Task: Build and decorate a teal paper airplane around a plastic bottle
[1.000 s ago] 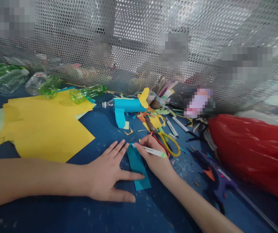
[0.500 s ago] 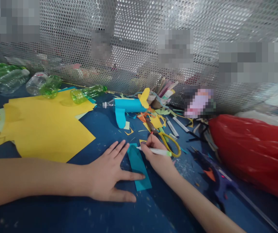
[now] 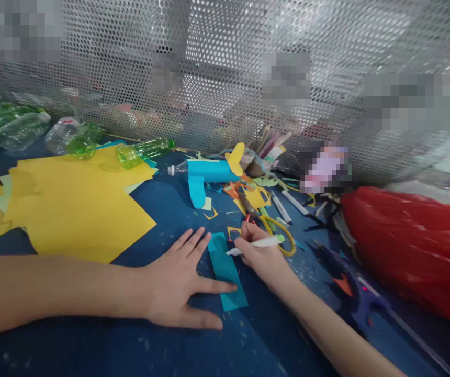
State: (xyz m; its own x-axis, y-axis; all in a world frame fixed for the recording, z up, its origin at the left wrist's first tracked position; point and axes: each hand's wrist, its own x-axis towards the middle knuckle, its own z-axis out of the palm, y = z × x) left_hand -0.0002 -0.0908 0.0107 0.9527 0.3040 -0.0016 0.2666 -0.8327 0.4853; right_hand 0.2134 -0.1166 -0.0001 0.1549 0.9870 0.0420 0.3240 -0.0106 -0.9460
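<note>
Blue bench (image 3: 162,209), littered with paper scraps.
Perforated metal screen (image 3: 225,78) along the back edge.
Loose yellow paper sheets (image 3: 76,209), overlapping, far left.
Green plastic bottle (image 3: 142,151) lying on the sheets' far corner.
Clear plastic bottle (image 3: 58,133) lying beyond, near the screen.
Blue paper-wrapped bottle model (image 3: 209,170) with a yellow propeller, centre.
Yellow-handled scissors (image 3: 268,222).
Red plastic bag (image 3: 405,246), right.
Blue glue gun (image 3: 362,303), blurred, just beside the bag.

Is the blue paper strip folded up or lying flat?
Flat. The blue paper strip lies spread on the table, left hand pressing its edge, right hand holding a pen.
</note>
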